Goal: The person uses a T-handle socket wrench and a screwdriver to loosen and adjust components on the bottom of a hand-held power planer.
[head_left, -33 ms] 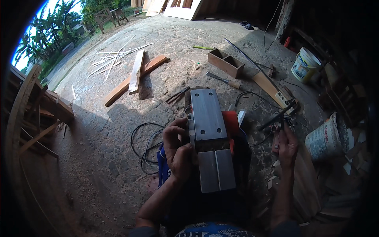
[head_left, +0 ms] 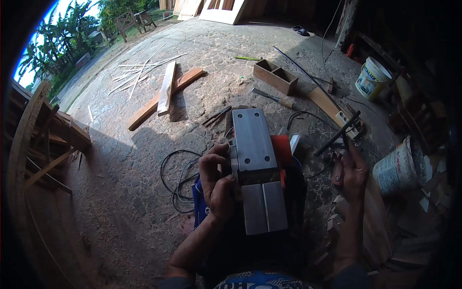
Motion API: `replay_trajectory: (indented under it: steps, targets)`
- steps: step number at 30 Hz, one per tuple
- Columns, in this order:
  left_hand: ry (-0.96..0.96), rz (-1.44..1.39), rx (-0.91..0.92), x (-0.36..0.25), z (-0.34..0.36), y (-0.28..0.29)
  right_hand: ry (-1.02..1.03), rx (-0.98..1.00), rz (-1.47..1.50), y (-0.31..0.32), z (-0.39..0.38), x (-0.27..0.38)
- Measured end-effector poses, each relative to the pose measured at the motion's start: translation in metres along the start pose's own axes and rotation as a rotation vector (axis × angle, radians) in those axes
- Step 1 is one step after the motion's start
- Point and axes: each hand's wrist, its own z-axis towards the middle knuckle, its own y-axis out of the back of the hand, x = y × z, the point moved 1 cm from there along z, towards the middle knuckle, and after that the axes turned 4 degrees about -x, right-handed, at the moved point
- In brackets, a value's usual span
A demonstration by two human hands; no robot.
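An electric hand planer (head_left: 252, 139) rests upside down over my lap, its two grey metal sole plates facing up and a red-orange part at its right side. My left hand (head_left: 216, 185) grips its left side, fingers bent and thumb pressed near the gap between the plates. Off to the right, my right hand (head_left: 354, 176) is closed on a dark T-shaped tool (head_left: 337, 135) with a long crossbar; its exact kind is unclear. A reddish-brown piece (head_left: 338, 174) shows beside those fingers, perhaps part of that tool. The planer's underside is hidden.
Beyond the planer lie a chisel (head_left: 272, 98), a divided wooden box (head_left: 275, 77) and crossed boards (head_left: 166, 91). Thin strips (head_left: 139, 72) are scattered farther left. Cables (head_left: 166, 176) loop on the floor. Buckets (head_left: 373, 79) and offcuts line the right; a wooden frame (head_left: 53, 139) stands left.
The dark crossbar has tilted, its far right end swinging up and away. My right hand has shifted slightly to the right. The left hand and planer stay nearly still.
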Motion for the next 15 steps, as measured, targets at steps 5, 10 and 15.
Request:
replay_trajectory:
  steps: [5, 10, 15]
  targets:
    - [0.001, 0.012, -0.009, 0.001, 0.002, -0.005, 0.291, 0.362, -0.318, -0.023, 0.075, 0.115]
    - [-0.018, 0.027, -0.01, 0.003, 0.002, -0.004, 0.534, 0.52, -0.383, -0.059, 0.092, 0.135]
    - [0.001, -0.01, -0.027, 0.006, 0.001, -0.001, 0.612, 0.626, -0.493, -0.073, 0.092, 0.136]
